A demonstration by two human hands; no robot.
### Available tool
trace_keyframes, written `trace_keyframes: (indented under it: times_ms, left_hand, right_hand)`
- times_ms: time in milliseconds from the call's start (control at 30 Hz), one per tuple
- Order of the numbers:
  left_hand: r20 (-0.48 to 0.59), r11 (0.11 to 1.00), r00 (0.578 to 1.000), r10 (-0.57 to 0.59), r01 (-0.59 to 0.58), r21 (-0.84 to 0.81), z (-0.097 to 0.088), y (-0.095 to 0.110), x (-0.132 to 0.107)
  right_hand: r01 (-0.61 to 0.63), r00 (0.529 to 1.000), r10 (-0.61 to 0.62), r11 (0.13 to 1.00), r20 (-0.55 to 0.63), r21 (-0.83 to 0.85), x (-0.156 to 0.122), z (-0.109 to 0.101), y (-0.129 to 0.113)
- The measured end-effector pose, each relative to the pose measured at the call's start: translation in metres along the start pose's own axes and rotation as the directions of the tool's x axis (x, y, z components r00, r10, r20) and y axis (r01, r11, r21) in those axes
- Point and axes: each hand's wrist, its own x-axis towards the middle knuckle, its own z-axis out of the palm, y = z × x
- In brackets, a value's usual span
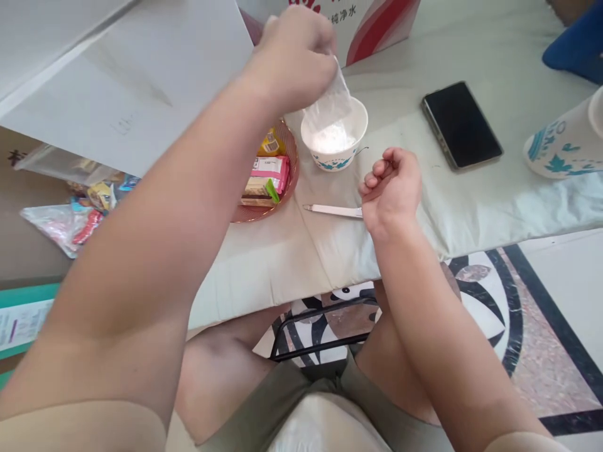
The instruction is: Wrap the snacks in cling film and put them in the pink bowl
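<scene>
Partly hidden inside the left hand, the clear packet is pinched by its top and tilts into the paper cup. Right of the cup, the right hand curls loosely, contents unclear, covering the white stick's end.

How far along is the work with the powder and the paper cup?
Done: white powder lies in the paper cup. In hand: the left hand tips a clear packet over it. Left: the packet looks not yet empty; the white stick lies by the curled right hand.
</scene>
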Motion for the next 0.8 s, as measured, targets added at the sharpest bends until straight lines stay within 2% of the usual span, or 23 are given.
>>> trace_keyframes:
  times_ms: [67,133,167,267,333,400,467,500,567,600,633,700,733,800]
  left_hand:
    - [0.152,0.981,0.988,-0.012,-0.018,0.194,0.015,0.012,0.018]
    - [0.310,0.945,0.949,-0.048,-0.058,0.323,0.033,0.014,0.026]
    - [0.356,0.929,0.933,-0.047,-0.090,0.359,0.041,0.011,0.028]
    - [0.368,0.912,0.925,0.096,-0.230,0.340,0.052,0.001,0.032]
    - [0.317,0.915,0.926,0.204,-0.295,0.275,0.044,-0.003,0.033]
    - [0.285,0.924,0.927,0.243,-0.311,0.224,0.030,0.000,0.033]
    - [0.360,0.926,0.915,0.183,-0.283,0.250,0.020,0.006,0.033]
    - [0.426,0.915,0.898,0.108,-0.257,0.311,0.020,0.009,0.033]
    - [0.534,0.887,0.843,-0.073,-0.190,0.420,0.028,0.013,0.035]
    - [0.556,0.899,0.819,-0.139,-0.131,0.417,0.035,0.014,0.036]
    - [0.553,0.934,0.817,-0.165,-0.051,0.354,0.044,0.014,0.038]
    - [0.414,0.985,0.894,-0.173,0.163,0.059,0.062,0.012,0.041]
    - [0.322,0.974,0.932,-0.167,0.206,-0.091,0.069,0.011,0.042]
    - [0.153,0.936,0.977,-0.150,0.191,-0.297,0.077,0.010,0.039]
  right_hand:
    - [0.023,1.000,-0.023,1.000,0.015,-0.006,0.001,-0.003,-0.001]
    - [0.056,0.998,-0.055,0.998,0.037,-0.028,0.002,-0.007,-0.002]
    - [0.069,0.997,-0.067,0.997,0.049,-0.039,0.003,-0.010,-0.001]
    - [0.097,0.991,-0.089,0.993,0.101,-0.073,0.008,-0.017,0.001]
    - [0.120,0.984,-0.105,0.988,0.142,-0.099,0.011,-0.022,0.003]
    - [0.148,0.974,-0.118,0.977,0.191,-0.151,0.014,-0.028,0.004]
    - [0.179,0.961,-0.123,0.960,0.249,-0.216,0.017,-0.032,0.006]
    - [0.192,0.954,-0.123,0.951,0.274,-0.241,0.018,-0.034,0.007]
    - [0.206,0.945,-0.122,0.943,0.303,-0.263,0.021,-0.035,0.009]
    - [0.206,0.945,-0.121,0.943,0.305,-0.262,0.021,-0.035,0.009]
    - [0.203,0.945,-0.119,0.944,0.304,-0.260,0.021,-0.034,0.010]
    - [0.192,0.949,-0.112,0.947,0.295,-0.257,0.021,-0.032,0.010]
    - [0.185,0.952,-0.109,0.949,0.286,-0.255,0.021,-0.031,0.010]
    - [0.176,0.957,-0.110,0.955,0.267,-0.239,0.020,-0.029,0.009]
